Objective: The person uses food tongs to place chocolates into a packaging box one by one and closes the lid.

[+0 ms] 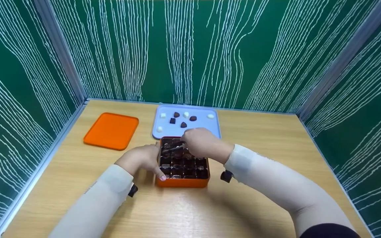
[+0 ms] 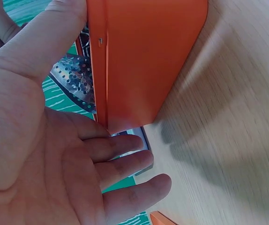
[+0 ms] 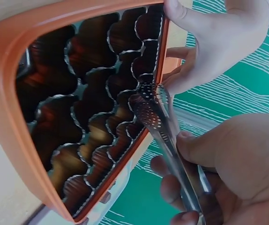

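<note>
The box (image 1: 182,183) and lid (image 1: 112,130) are orange, the insert (image 3: 94,89) dark brown. Silvery tongs (image 3: 174,161) have dotted tips. The tray (image 1: 205,128) is pale blue, its pieces (image 1: 193,118) white or dark brown; the walls (image 1: 157,66) are green (streaked with wavy white lines), the table (image 1: 260,138) tan and wood-grained.

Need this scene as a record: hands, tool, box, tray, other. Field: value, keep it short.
left_hand: left hand at the box's left side, thumb on its rim
right_hand: right hand grips metal tongs
tool_position: perforated ends at the box opening; whether they hold a piece is unclear
box: orange box, open, with dark compartmented insert
tray: pale blue tray beyond box; four white pieces, four dark pieces
other: flat orange tray, left of box
</note>
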### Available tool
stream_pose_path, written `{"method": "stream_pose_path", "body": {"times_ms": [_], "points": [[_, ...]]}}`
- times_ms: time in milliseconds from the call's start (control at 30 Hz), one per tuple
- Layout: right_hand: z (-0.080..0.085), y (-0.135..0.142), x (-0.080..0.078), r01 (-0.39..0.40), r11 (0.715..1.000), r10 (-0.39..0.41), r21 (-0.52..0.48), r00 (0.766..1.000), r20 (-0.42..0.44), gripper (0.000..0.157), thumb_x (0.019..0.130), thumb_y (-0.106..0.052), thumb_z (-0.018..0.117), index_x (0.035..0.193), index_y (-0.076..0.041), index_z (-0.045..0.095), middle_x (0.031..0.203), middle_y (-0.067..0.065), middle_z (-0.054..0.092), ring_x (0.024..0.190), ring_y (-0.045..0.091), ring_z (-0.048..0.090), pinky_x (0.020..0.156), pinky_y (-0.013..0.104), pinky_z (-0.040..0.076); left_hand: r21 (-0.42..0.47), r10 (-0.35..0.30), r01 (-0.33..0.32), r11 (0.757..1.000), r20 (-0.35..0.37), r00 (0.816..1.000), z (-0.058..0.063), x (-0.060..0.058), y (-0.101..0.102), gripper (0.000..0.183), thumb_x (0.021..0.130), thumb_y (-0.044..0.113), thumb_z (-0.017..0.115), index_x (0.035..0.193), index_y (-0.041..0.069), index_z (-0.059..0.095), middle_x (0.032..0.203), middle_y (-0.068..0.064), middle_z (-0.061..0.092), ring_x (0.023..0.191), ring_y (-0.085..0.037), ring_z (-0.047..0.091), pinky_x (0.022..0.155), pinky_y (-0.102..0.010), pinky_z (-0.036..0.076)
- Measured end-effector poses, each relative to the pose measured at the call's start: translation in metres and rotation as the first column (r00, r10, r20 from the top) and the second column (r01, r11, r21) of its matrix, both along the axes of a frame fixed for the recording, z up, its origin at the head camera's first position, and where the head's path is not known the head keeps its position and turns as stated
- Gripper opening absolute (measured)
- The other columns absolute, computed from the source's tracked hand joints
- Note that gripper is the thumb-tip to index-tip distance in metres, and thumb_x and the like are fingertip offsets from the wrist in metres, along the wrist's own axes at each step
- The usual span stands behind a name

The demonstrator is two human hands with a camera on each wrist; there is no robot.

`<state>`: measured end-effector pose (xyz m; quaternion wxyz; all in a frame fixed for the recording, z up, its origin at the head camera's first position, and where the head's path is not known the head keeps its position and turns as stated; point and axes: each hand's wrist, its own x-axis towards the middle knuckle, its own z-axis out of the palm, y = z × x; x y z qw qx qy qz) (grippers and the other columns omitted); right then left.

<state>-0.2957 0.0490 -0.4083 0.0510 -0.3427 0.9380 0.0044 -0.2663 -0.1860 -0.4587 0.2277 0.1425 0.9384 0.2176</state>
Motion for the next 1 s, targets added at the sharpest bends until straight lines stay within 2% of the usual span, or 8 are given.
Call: {"method": "stream_pose_path", "body": {"times_ms": [133, 400, 600, 767, 1000], "points": [[0.006, -0.008, -0.002, -0.005, 0.999, 0.004, 0.046, 1.000, 0.002, 0.016, 0.111, -0.018, 0.074, 0.116, -0.007, 0.085, 0.106, 0.011, 0.084, 0.091, 0.027, 0.076, 0.093, 0.047, 0.071, 0.030, -0.006, 0.006, 1.000, 0.007, 1.000, 0.000, -0.001, -0.001, 0.141, 0.065, 0.046, 0.113, 0.173, 0.003, 0.034, 0.163, -0.027, 0.061, 0.152, -0.046, 0.060, 0.134, -0.065, 0.042], [0.018, -0.023, -0.006, -0.034, 0.985, 0.039, 0.171, 0.999, -0.023, 0.015, 0.111, -0.015, 0.068, 0.112, -0.007, 0.080, 0.098, 0.011, 0.082, 0.086, 0.026, 0.076, 0.088, 0.042, 0.071, 0.010, 0.002, -0.003, 1.000, 0.010, 1.000, -0.001, -0.001, -0.002, 0.150, 0.066, 0.046, 0.112, 0.179, 0.001, 0.024, 0.172, -0.029, 0.052, 0.158, -0.047, 0.053, 0.137, -0.064, 0.038], [0.022, -0.028, -0.007, -0.034, 0.982, 0.037, 0.183, 0.999, -0.013, 0.016, 0.112, -0.016, 0.066, 0.113, -0.007, 0.079, 0.098, 0.011, 0.081, 0.085, 0.026, 0.075, 0.088, 0.042, 0.072, -0.004, 0.025, -0.025, 1.000, 0.019, 0.999, 0.001, 0.001, -0.001, 0.155, 0.067, 0.047, 0.111, 0.181, 0.000, 0.017, 0.178, -0.030, 0.044, 0.162, -0.047, 0.049, 0.139, -0.063, 0.036], [0.026, -0.032, -0.005, -0.028, 0.981, 0.031, 0.193, 1.000, -0.008, 0.014, 0.112, -0.014, 0.066, 0.110, -0.006, 0.078, 0.097, 0.012, 0.081, 0.084, 0.027, 0.074, 0.088, 0.044, 0.072, -0.011, 0.012, -0.012, 1.000, 0.011, 1.000, 0.000, 0.000, -0.001, 0.156, 0.069, 0.047, 0.111, 0.179, -0.006, 0.014, 0.178, -0.030, 0.043, 0.163, -0.045, 0.048, 0.139, -0.060, 0.038], [0.036, -0.030, -0.006, 0.007, 0.980, -0.011, 0.198, 1.000, 0.019, 0.012, 0.111, -0.017, 0.071, 0.110, -0.007, 0.077, 0.097, 0.011, 0.080, 0.083, 0.025, 0.072, 0.088, 0.042, 0.071, -0.012, 0.024, -0.024, 1.000, 0.019, 1.000, 0.000, 0.002, -0.001, 0.156, 0.069, 0.048, 0.110, 0.180, -0.004, 0.014, 0.180, -0.030, 0.040, 0.165, -0.046, 0.045, 0.140, -0.061, 0.035]]}}
